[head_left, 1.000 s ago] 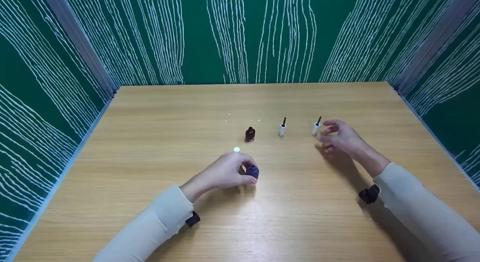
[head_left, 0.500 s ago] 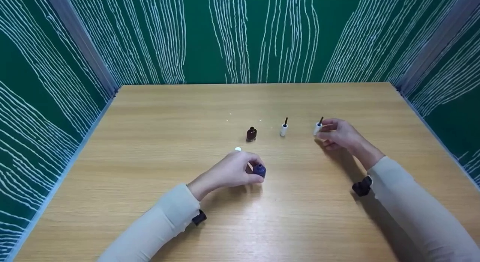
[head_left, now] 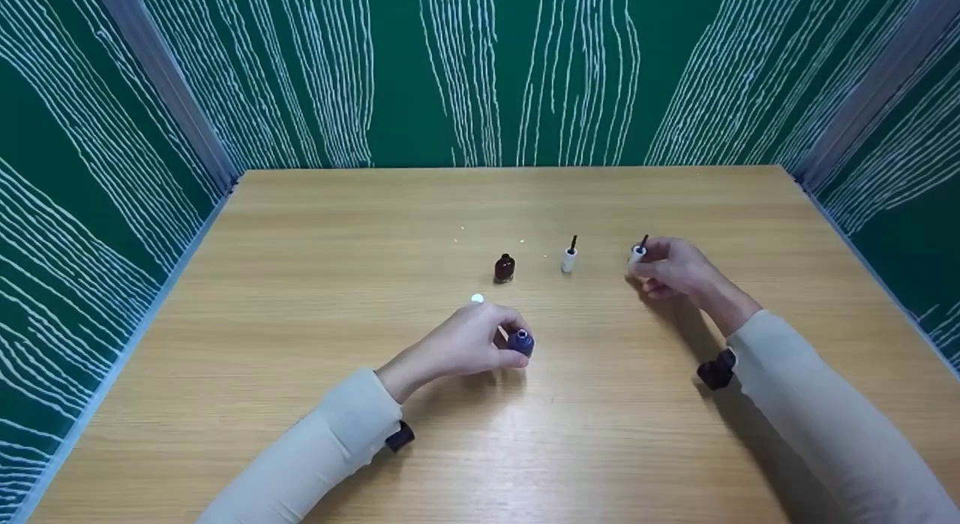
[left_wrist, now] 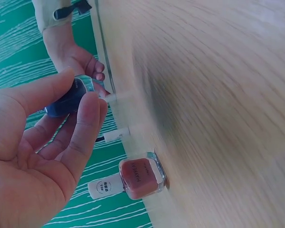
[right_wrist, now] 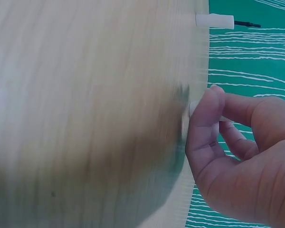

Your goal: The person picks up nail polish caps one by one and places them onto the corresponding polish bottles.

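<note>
My left hand (head_left: 472,340) grips a small dark blue nail polish bottle (head_left: 521,344) above the table, its uncapped neck facing up. In the left wrist view the blue bottle (left_wrist: 66,102) sits between thumb and fingers. Farther right, my right hand (head_left: 675,272) pinches a white nail polish cap (head_left: 637,254) whose dark brush points upward. Fingers mostly cover that cap (right_wrist: 194,107) in the right wrist view. A second white cap (head_left: 569,261) stands brush-up to its left. Beside it is an uncapped dark red nail polish bottle (head_left: 504,269).
Behind my left hand only the white cap top (head_left: 477,299) of another bottle shows; the left wrist view reveals this pinkish nail polish bottle (left_wrist: 141,178) standing capped. Small white specks dot the wooden table (head_left: 360,231). Green walls with white lines (head_left: 397,73) enclose three sides.
My right fingers have come together on the right-hand white cap. My left hand has shifted slightly right with the blue bottle, whose open neck now shows more clearly.
</note>
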Action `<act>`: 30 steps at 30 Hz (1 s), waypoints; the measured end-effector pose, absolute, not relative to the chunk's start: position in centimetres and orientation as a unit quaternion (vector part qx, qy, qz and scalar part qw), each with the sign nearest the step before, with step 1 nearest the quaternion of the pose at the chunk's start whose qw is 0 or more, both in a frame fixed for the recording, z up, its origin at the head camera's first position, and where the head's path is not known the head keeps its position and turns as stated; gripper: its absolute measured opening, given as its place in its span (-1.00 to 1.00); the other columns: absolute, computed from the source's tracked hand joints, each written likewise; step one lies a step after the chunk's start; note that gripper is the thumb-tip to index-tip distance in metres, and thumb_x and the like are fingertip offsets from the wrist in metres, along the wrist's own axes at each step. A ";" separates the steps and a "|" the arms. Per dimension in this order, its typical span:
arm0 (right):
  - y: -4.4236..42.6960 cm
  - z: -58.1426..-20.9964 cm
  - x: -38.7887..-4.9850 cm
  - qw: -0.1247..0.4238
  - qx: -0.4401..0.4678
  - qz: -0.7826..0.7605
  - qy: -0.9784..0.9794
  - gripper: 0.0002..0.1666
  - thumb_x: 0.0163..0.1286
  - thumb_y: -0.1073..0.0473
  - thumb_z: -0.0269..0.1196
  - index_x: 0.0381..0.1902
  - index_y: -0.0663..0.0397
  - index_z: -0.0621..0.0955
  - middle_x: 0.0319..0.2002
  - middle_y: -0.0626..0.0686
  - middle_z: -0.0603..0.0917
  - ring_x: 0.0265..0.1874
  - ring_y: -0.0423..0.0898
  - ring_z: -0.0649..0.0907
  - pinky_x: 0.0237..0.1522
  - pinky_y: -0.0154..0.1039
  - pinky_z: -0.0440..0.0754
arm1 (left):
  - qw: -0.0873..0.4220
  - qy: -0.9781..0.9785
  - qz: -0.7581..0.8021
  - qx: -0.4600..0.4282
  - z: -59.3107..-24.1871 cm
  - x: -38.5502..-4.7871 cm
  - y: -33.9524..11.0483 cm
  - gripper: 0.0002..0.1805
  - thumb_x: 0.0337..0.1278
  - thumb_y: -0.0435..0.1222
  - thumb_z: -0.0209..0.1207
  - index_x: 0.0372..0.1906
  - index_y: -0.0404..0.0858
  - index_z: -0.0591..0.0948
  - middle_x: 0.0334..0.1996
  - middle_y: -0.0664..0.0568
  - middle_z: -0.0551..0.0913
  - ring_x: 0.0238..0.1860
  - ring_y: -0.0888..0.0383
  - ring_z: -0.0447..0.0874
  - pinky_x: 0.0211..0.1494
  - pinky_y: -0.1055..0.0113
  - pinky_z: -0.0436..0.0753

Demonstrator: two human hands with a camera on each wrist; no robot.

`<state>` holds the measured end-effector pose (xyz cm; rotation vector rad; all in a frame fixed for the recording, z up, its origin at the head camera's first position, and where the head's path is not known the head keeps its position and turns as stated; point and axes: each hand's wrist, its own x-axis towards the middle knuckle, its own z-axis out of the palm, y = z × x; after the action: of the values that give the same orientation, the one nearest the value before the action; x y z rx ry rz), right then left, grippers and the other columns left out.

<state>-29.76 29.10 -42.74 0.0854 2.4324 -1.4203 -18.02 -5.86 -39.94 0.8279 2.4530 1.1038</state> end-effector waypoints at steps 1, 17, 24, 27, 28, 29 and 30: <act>29.0 -42.7 -29.7 0.159 0.029 -0.498 0.852 -0.41 0.46 0.25 0.29 0.33 0.32 0.35 0.02 0.20 0.55 -0.47 -0.19 0.64 -0.38 -0.26 0.72 | 0.162 0.860 0.386 0.291 -40.0 -18.0 -5.9 -0.73 0.13 -0.35 0.44 -0.05 -0.26 0.71 -0.19 0.07 0.71 -0.23 0.20 0.75 -0.15 0.45 0.65; 27.8 -42.8 -29.3 0.168 0.014 -0.462 0.871 -0.59 0.47 0.19 0.30 0.18 0.23 0.49 -0.08 0.16 0.58 -0.38 -0.10 0.64 -0.32 -0.24 0.72 | 0.166 0.860 0.379 0.298 -39.4 -17.9 -5.7 -0.73 0.15 -0.35 0.43 -0.05 -0.26 0.71 -0.21 0.11 0.70 -0.21 0.24 0.72 -0.13 0.47 0.64; 27.0 -42.9 -28.8 0.179 -0.030 -0.440 0.880 -0.66 0.46 0.20 0.30 0.10 0.23 0.55 0.01 0.20 0.55 -0.30 -0.04 0.66 -0.28 -0.21 0.73 | 0.169 0.857 0.385 0.298 -39.6 -17.9 -5.6 -0.75 0.14 -0.36 0.43 -0.07 -0.26 0.70 -0.21 0.11 0.70 -0.21 0.21 0.73 -0.13 0.47 0.65; 26.5 -42.9 -28.4 0.182 -0.053 -0.443 0.876 -0.67 0.46 0.21 0.31 0.08 0.26 0.56 0.00 0.20 0.57 -0.29 -0.04 0.67 -0.27 -0.20 0.73 | 0.165 0.854 0.391 0.302 -39.9 -18.0 -5.6 -0.76 0.13 -0.37 0.43 -0.09 -0.26 0.71 -0.24 0.11 0.70 -0.22 0.19 0.74 -0.14 0.47 0.65; 26.4 -42.9 -28.2 0.183 -0.061 -0.445 0.874 -0.68 0.45 0.22 0.31 0.07 0.28 0.57 -0.01 0.21 0.57 -0.29 -0.04 0.67 -0.28 -0.20 0.74 | 0.163 0.852 0.393 0.304 -40.0 -18.0 -5.6 -0.76 0.12 -0.38 0.43 -0.10 -0.27 0.71 -0.24 0.11 0.70 -0.23 0.18 0.75 -0.15 0.47 0.65; 26.2 -42.8 -28.0 0.183 -0.066 -0.447 0.873 -0.68 0.45 0.22 0.32 0.05 0.28 0.58 -0.02 0.21 0.58 -0.29 -0.04 0.67 -0.28 -0.19 0.74 | 0.161 0.851 0.394 0.307 -40.0 -18.0 -5.7 -0.77 0.12 -0.38 0.43 -0.11 -0.27 0.71 -0.25 0.11 0.71 -0.24 0.17 0.75 -0.16 0.46 0.65; 26.0 -42.7 -27.9 0.184 -0.072 -0.448 0.872 -0.69 0.44 0.22 0.32 0.04 0.28 0.58 -0.02 0.21 0.58 -0.30 -0.04 0.67 -0.28 -0.19 0.74 | 0.159 0.850 0.395 0.310 -40.0 -18.0 -5.7 -0.77 0.12 -0.39 0.43 -0.11 -0.27 0.71 -0.25 0.10 0.71 -0.24 0.17 0.76 -0.16 0.46 0.65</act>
<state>-27.86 26.03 -42.73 -0.2025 2.4588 -1.2643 -17.96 -5.65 -40.01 0.8865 2.4303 1.1289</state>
